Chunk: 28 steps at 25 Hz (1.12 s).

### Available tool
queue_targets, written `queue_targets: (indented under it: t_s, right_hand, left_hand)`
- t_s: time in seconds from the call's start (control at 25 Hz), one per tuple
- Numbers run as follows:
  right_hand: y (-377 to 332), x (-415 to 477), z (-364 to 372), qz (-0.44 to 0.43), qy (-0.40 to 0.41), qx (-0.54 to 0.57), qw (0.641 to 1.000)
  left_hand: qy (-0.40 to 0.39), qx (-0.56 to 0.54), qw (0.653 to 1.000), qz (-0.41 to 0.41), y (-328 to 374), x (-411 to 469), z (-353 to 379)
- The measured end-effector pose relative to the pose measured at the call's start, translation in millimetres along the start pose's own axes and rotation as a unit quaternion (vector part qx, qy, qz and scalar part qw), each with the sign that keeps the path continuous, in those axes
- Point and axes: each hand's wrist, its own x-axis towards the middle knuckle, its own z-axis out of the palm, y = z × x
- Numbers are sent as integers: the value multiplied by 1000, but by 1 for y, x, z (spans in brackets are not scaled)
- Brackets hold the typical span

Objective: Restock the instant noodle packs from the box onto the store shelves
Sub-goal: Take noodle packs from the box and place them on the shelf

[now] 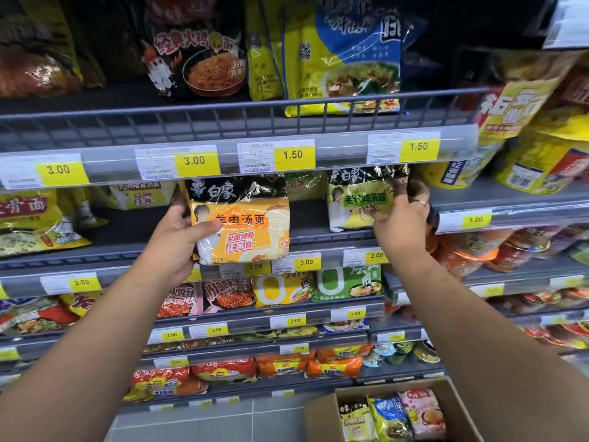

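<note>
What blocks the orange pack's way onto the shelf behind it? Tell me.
Nothing visible does. The left hand holds the orange pack before a bare stretch of shelf; the green pack in the right hand sits off to the side.

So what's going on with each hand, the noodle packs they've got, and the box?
left hand: gripping the orange noodle pack
orange noodle pack: held upright in front of the shelf
right hand: gripping the green noodle pack
green noodle pack: upright at the shelf
cardboard box: open, on the floor, packs inside
</note>
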Motion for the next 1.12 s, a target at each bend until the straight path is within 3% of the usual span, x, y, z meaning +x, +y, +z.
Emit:
queue_targets:
  t_s: [0.16, 0.24, 0.4, 0.52, 0.64, 0.92, 1.12]
  right_hand:
    - [-1, -3, -2, 11, -21, -106, 994]
    - [-10, -9, -5, 9, -26, -101, 994]
    - [-47, -38, 0, -49, -6, -13, 999]
    - [-87, -64, 10, -150, -46, 81, 984]
    - [-127, -86, 22, -183, -105, 188, 959]
    - [-175, -99, 43, -173, -169, 191, 951]
    - [-202, -92, 59, -107, -194, 180, 958]
  left_hand:
    - [2, -1, 1000, 0, 1, -9, 3]
    - [1, -2, 1000, 3, 2, -13, 1]
    - [0, -8, 1000, 14, 5, -17, -9]
    - [-2, -2, 1000, 19, 8, -17, -19]
    - [14, -3, 1000, 7, 12, -16, -38]
    - [66, 8, 998, -13, 21, 5, -86]
    - [44, 5, 998, -33, 15, 28, -98]
